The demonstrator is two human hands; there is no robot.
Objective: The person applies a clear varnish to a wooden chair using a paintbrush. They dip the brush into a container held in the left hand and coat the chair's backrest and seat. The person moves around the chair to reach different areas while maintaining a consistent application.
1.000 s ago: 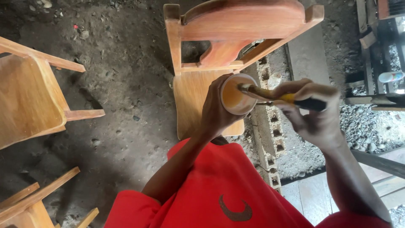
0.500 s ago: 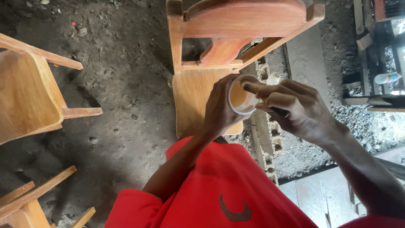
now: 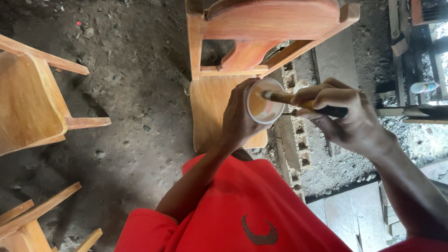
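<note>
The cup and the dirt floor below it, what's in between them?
In the head view, the wooden chair's seat lies under the cup, which the left hand holds; the right hand dips a brush into it.

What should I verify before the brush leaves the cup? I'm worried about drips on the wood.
1. Cup held firmly: ok, left hand wraps its side.
2. Brush gripped: ok, right hand holds the handle.
3. Brush tip over the cup: ok, the bristle end lies across the cup's mouth.
4. Liquid left in the cup: ok, an orange-brown pool shows inside.
5. Bristles loaded without excess: cannot tell, too small to judge.
6. Chair within reach: ok, it stands directly beneath the cup, its seat partly hidden by the hands.
</note>
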